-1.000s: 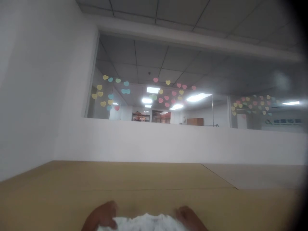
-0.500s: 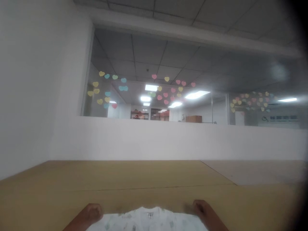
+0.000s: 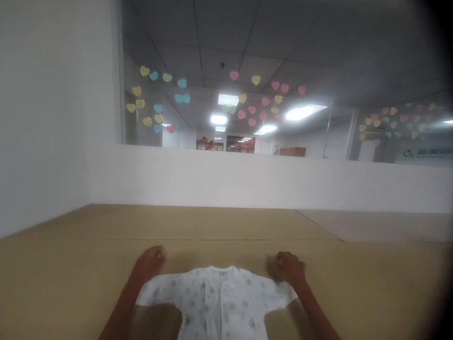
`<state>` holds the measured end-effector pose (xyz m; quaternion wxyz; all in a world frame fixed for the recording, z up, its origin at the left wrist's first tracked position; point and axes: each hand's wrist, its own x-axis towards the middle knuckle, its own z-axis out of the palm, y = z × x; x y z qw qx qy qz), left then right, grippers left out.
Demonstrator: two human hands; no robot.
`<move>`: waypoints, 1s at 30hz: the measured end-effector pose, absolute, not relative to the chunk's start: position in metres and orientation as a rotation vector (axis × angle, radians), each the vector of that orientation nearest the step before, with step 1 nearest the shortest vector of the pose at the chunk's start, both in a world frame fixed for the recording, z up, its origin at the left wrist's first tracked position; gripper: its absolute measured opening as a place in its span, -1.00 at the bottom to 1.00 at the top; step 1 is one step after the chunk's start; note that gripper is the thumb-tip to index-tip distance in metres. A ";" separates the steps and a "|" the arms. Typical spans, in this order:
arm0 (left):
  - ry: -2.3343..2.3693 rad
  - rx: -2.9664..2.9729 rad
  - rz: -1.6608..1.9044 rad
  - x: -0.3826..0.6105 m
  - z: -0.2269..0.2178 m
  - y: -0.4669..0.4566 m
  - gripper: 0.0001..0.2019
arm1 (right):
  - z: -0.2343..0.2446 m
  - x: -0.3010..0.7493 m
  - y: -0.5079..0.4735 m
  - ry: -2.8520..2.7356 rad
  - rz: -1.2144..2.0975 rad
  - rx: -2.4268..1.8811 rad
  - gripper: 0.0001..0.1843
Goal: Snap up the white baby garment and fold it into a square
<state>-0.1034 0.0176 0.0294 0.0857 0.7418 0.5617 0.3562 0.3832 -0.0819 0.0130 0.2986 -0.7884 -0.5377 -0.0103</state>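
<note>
White wall (image 3: 226, 179) and heart-dotted window (image 3: 276, 61) stand beyond the shirt (image 3: 236, 300).

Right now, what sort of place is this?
Probably an office or workroom: a broad tabletop against a white wall, and a large window with heart-shaped stickers, ceiling lights showing beyond.

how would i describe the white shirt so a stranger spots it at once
Find the tan table below the long window and come to its near side. Between the left hand and right hand, slightly nearer the camera, is the white shirt, sleeves spread. Its faint scattered print, front opening and dark mark at the neck set it apart from the plain table.
</note>
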 end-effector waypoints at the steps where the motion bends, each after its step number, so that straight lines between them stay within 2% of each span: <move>1: 1.618 2.268 1.070 -0.085 0.038 0.010 -0.81 | 0.013 0.370 -0.081 -1.492 0.010 -2.053 -0.81; 3: 1.306 2.358 0.877 -0.045 0.049 -0.006 -0.84 | 0.011 0.336 -0.078 -1.668 0.128 -1.930 -0.78; 5: 0.984 2.351 0.378 -0.008 0.049 -0.019 -0.92 | 0.005 0.299 -0.078 -1.862 0.282 -1.792 -0.81; 7: 0.910 2.330 0.155 0.016 0.040 -0.026 -0.85 | -0.001 0.270 -0.079 -2.000 0.398 -1.695 -0.87; 13: 1.092 2.367 0.388 0.037 0.015 -0.005 -0.80 | -0.004 0.251 -0.059 -2.056 0.336 -1.741 -0.86; 16: 1.148 2.369 0.437 0.044 0.013 0.011 -0.87 | 0.000 0.252 -0.034 -2.031 0.305 -1.849 -0.91; 19: 1.166 2.394 0.487 0.049 0.006 0.018 -0.82 | -0.002 0.246 -0.020 -1.949 0.236 -1.865 -0.80; 21: 1.093 2.457 0.525 0.049 -0.002 0.018 -0.68 | -0.007 0.241 -0.019 -1.934 0.211 -1.793 -0.71; 23: 0.965 2.523 0.524 0.048 -0.009 0.018 -0.62 | -0.014 0.241 -0.020 -1.971 0.221 -1.687 -0.66; 30: 0.932 2.522 0.588 0.047 -0.009 0.013 -0.75 | -0.021 0.251 -0.021 -2.032 0.374 -1.312 -0.58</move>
